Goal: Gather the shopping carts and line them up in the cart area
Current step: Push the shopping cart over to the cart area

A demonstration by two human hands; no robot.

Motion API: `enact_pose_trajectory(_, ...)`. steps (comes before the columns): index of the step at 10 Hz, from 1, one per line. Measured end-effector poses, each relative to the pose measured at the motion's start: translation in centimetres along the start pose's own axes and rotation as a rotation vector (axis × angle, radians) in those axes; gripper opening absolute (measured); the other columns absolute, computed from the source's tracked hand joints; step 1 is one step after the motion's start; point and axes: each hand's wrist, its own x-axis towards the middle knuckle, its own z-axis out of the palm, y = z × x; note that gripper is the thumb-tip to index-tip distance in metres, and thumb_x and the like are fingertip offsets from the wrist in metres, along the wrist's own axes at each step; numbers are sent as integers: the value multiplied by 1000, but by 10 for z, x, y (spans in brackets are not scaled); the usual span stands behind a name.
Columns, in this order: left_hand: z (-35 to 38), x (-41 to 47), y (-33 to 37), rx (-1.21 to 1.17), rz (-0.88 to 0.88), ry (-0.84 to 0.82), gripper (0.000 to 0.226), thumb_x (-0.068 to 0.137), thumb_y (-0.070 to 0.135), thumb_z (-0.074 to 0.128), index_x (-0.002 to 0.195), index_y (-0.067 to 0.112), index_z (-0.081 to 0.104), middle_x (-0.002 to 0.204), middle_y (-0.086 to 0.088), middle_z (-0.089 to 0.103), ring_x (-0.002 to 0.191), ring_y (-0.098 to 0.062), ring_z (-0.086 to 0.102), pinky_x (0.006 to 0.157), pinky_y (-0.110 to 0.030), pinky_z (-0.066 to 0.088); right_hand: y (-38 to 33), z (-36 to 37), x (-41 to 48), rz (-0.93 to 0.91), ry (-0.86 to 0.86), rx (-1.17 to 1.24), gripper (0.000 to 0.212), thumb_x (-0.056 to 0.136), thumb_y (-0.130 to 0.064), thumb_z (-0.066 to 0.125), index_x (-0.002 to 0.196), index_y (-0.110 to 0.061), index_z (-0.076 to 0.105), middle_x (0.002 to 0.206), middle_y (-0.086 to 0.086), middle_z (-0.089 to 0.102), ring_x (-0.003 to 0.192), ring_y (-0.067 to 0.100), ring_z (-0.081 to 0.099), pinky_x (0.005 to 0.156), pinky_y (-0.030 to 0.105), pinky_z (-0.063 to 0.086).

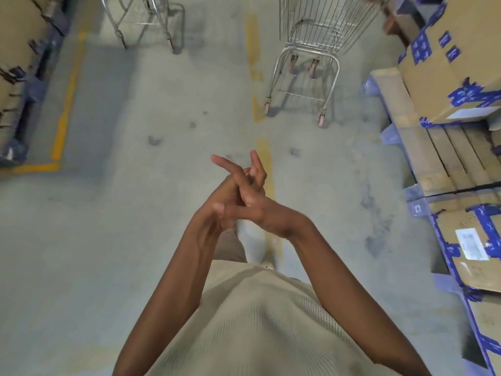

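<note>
Both hands meet at frame centre, in front of the torso. Left hand (215, 200) and right hand (256, 203) are pressed against each other with fingers crossed and mostly straight. Neither grasps any object and neither is on a cart.

Cart A (311, 50) is upper right of centre: a wire basket on a metal frame with its wheels on the concrete floor (162, 109). It stands just right of a worn yellow line (253, 50) and is well apart from the hands. Cart B (147, 20) is at the top, left of centre, cut off by the frame edge, with only its lower frame and legs visible.

Taped cartons (450, 63) sit on pallets along the right edge. More cartons (19, 36) are at the upper left, behind a yellow floor marking (63, 123).
</note>
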Motion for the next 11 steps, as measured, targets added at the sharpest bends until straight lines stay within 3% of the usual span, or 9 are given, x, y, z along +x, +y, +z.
enact_pose_trajectory(1,-8,75,50,-164,42,120,17,94,46,29,104,46,42,91,24,48,77,5,49,75,-18,36,17,-56,73,34,231,-14,63,90,-40,75,145,-48,45,163,-10,-8,150,-6,-18,128,43,14)
enact_pose_trajectory(2,-17,146,98,-246,46,92,6,81,38,39,86,39,39,83,18,45,71,1,44,69,-21,35,25,-112,141,17,296,-77,57,92,-37,76,143,-36,50,157,-9,11,152,3,8,112,10,23)
enact_pose_trajectory(3,-23,214,185,-224,80,81,16,86,36,53,77,23,48,79,0,42,70,-15,49,69,-31,43,19,-175,214,-88,451,-443,63,94,-52,65,148,-29,43,157,3,17,148,18,29,111,39,43)
enact_pose_trajectory(4,-29,279,246,-366,112,65,28,89,25,47,66,14,57,74,-12,52,68,-30,58,74,-40,50,4,-230,275,-202,572,-721,69,95,-59,54,150,-19,45,154,14,27,127,31,50,82,51,60)
enact_pose_trajectory(6,-4,378,322,-303,47,-73,27,94,24,41,74,11,53,77,-14,53,73,-33,60,76,-43,51,0,-333,329,-227,772,-727,76,95,-67,42,145,-11,54,150,21,37,128,30,52,85,49,57)
enact_pose_trajectory(7,6,428,343,-164,99,-104,25,96,30,44,86,9,55,87,-17,58,86,-37,63,83,-49,53,2,-384,350,-276,820,-654,76,94,-66,45,141,-7,57,146,21,40,128,28,53,90,49,57)
enact_pose_trajectory(8,22,486,375,-75,95,-192,21,100,24,44,95,10,60,95,-11,60,92,-26,63,86,-40,52,15,-450,367,-303,898,-705,64,96,-56,52,135,-6,62,141,20,45,122,29,57,83,48,60)
enact_pose_trajectory(9,39,552,402,363,300,-137,18,93,14,54,103,4,65,93,-10,68,91,-17,66,78,-36,55,33,-531,381,-301,1017,-822,45,102,-41,52,121,-5,70,129,18,58,109,30,63,79,44,58)
enact_pose_trajectory(11,43,675,439,1053,705,286,10,88,22,61,94,20,68,88,6,67,88,-20,60,77,-44,50,75,-707,383,37,1189,-984,20,98,-35,64,95,-17,73,99,3,67,94,25,63,81,43,50)
